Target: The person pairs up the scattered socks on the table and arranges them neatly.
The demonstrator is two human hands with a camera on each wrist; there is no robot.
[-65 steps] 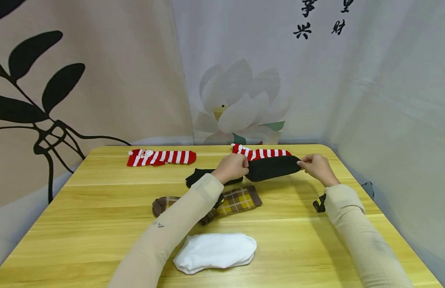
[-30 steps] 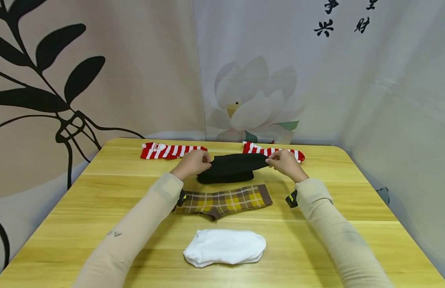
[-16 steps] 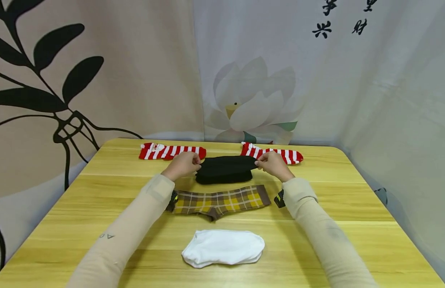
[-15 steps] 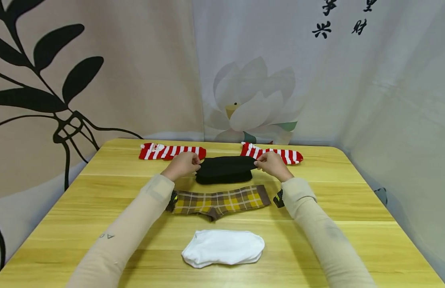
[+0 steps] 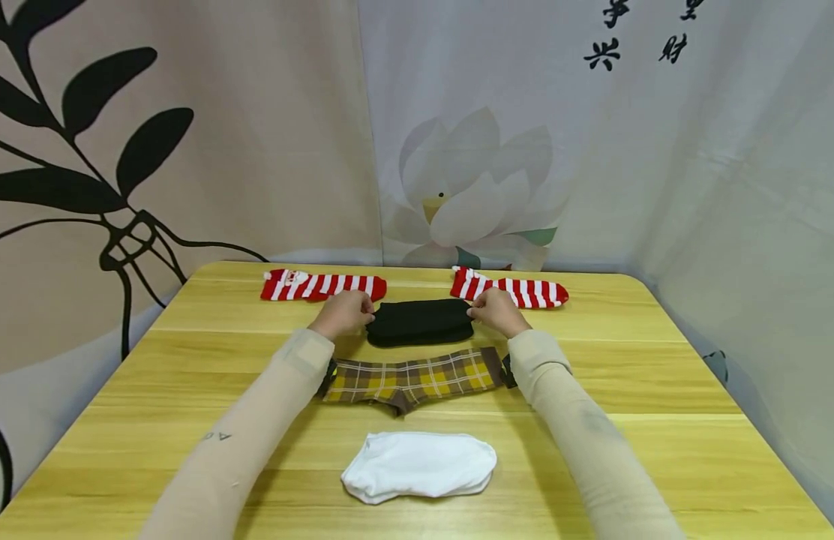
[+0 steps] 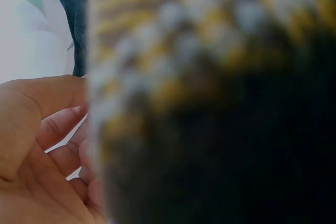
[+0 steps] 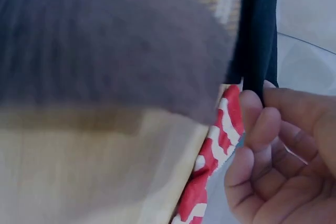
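Two black socks point(image 5: 420, 322) lie stacked, one over the other, in the middle of the far half of the table. My left hand point(image 5: 345, 313) holds the left end of the upper black sock; in the left wrist view its fingertips are hidden behind the plaid sock point(image 6: 152, 72), blurred close to the camera. At the other end, my right hand point(image 5: 498, 310) pinches the cloth between thumb and fingers, and the right wrist view shows the black sock point(image 7: 260, 40) hanging from that pinch. Both wrists are over the ends of the brown and yellow plaid socks point(image 5: 417, 377).
Behind the hands lie two red-and-white striped socks, one on the left point(image 5: 322, 285) and one on the right point(image 5: 518, 291). Folded white socks point(image 5: 419, 466) rest near the front of the wooden table point(image 5: 660, 465). A printed curtain point(image 5: 289, 150) hangs behind.
Both hands have carried the black sock left and lowered it onto the other black sock. The right hand has come closer to the left hand. The other socks have stayed put.
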